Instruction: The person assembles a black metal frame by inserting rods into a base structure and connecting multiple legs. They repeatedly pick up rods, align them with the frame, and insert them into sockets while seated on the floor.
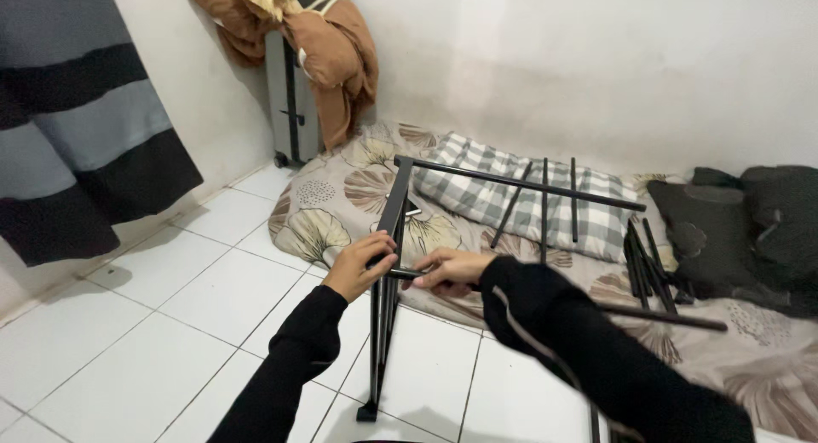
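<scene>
Black metal frame [385, 264], part-built, standing on the white tiled floor [153, 324] at the edge of a floral mattress [341, 204]. Upright section of thin bars runs from a foot on the tiles up to a flat top piece; a long rail [520, 183] extends from its upper corner out over a checked pillow [503, 196].

Hands: left hand [358, 268] closed around the upright at mid-height, thumb on top; right hand [450, 271] gripping a short black rod [407, 273] that meets the upright just beside the left hand. Both arms in black sleeves.

Handling, as judged: stiff, hollow-looking tubing, probably light but long and awkward, likely to tip or swing if held at one end. Smooth painted finish may slide in the grip. Best taken near a joint or mid-span, as the left hand does, with the foot planted on the tiles.

Loose stock: several black rods [648, 264] lying on the mattress beside a dark cushion [724, 230]; a few more across the pillow.

Surroundings: grey suitcase [291, 102] under brown clothing [332, 51] in the corner; striped cloth [77, 119] hanging at left.
</scene>
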